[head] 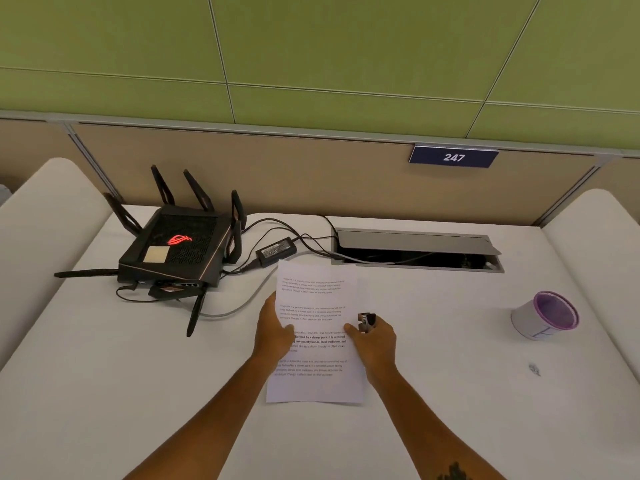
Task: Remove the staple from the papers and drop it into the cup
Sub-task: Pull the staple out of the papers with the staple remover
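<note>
Papers lie flat near the middle of the desk, printed side up, several short text blocks showing. The left hand presses open on their left edge, gripping nothing. The right hand is closed around a black-and-metal staple remover at their right edge. The staple itself is too small to see. Best to keep the sheets pinned firmly, slide the remover's teeth under the staple, and lift gently to avoid tearing. The purple-rimmed cup stands well apart, toward the desk's right edge.
</note>
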The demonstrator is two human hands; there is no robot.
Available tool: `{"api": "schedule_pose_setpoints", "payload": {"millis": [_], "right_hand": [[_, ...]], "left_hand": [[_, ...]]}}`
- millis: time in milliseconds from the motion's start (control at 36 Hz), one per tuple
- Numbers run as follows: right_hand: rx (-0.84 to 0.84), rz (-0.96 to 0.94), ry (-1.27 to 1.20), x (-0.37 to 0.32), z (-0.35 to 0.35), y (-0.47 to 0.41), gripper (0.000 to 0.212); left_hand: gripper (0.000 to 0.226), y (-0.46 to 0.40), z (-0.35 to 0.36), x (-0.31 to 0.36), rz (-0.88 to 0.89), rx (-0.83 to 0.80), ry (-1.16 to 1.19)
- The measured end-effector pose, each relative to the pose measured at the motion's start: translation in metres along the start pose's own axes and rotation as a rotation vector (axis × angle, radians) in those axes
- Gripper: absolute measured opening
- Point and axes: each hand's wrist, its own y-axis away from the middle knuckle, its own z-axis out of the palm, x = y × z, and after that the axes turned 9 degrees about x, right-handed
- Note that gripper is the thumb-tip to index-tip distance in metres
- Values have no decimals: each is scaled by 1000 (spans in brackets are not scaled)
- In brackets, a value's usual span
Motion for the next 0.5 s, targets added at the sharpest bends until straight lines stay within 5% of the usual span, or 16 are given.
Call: {"api": "schedule_pose_setpoints", "payload": {"millis": [500], "right_hand": [[6,-68,325,13,14,-34,16]], "left_hand": [[83,-33,17,-23,71,44,-515]]}}
